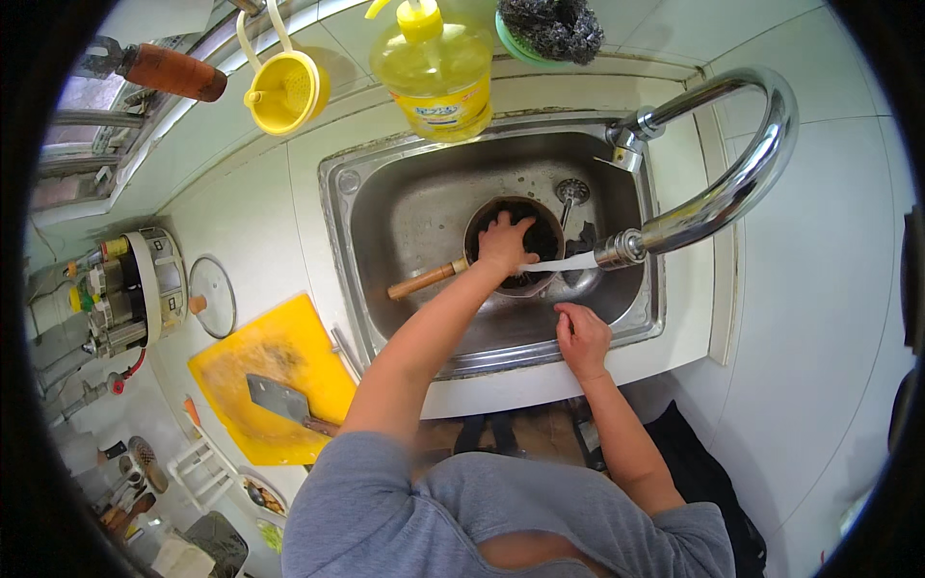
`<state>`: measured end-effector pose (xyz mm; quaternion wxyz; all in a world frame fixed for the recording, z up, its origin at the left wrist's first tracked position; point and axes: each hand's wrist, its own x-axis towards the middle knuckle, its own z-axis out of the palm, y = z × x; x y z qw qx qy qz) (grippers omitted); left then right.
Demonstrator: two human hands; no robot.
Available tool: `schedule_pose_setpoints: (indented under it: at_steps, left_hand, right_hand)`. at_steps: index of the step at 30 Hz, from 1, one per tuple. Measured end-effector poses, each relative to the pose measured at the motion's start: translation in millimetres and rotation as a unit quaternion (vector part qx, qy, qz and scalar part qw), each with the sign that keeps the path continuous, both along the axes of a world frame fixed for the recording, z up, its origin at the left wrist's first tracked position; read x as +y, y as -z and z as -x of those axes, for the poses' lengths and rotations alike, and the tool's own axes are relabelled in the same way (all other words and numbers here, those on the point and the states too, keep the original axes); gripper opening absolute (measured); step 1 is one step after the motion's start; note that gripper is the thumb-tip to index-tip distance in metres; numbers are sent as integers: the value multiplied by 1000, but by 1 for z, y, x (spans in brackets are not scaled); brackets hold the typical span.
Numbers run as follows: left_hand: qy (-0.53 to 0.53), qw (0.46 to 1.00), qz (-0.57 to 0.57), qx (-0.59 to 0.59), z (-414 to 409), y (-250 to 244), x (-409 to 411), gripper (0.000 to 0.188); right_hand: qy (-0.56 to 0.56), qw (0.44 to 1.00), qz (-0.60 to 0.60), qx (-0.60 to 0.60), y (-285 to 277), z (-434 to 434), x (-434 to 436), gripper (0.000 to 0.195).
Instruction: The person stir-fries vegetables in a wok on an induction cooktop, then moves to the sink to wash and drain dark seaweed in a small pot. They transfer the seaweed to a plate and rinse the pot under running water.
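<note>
My left hand (pixel 504 244) reaches into a round saucepan (pixel 557 220) with a wooden handle (pixel 426 280), standing in the stainless steel sink (pixel 405 209). Its fingers are spread over a dark mass (pixel 538 235) in the pan; what the mass is, I cannot tell. From the curved chrome faucet (pixel 769 159) a stream of water (pixel 560 264) runs into the pan beside this hand. Over the sink's near rim is my right hand (pixel 584 338), its fingers loosely curled; nothing is visible in it, and its palm is partly hidden.
A cleaver (pixel 278 397) lies on a yellow cutting board (pixel 289 332) left of the sink, near a glass lid (pixel 222 289). Behind the sink stand a yellow pump bottle (pixel 441 94) and a steel-wool scrubber (pixel 556 29). A yellow strainer (pixel 285 90) hangs at the upper left.
</note>
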<state>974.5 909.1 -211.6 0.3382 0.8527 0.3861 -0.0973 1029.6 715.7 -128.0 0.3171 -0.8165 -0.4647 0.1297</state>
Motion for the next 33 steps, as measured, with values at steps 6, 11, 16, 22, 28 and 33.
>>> schedule_pose_setpoints:
  at_steps: [6, 11, 16, 22, 28, 33]
  left_hand:
    - [130, 981, -147, -8, -12, 19, -41, 30]
    - [122, 991, -30, -33, 3, 56, -14, 26]
    - [123, 992, -14, 8, 2, 15, -1, 40]
    - [121, 975, -186, 17, 44, 38, -20, 49]
    - [73, 995, 14, 59, 19, 55, -8, 53]
    - [9, 996, 77, 34, 9, -11, 5, 65]
  right_hand:
    - [-9, 999, 8, -33, 1, 0, 1, 11]
    - [2, 999, -3, -45, 4, 2, 0, 10]
    - [2, 999, -6, -48, 3, 1, 1, 10]
    - [-4, 999, 17, -50, 0, 2, 1, 9]
    - [10, 998, 17, -55, 5, 4, -1, 9]
    - [6, 998, 19, -57, 3, 4, 0, 9]
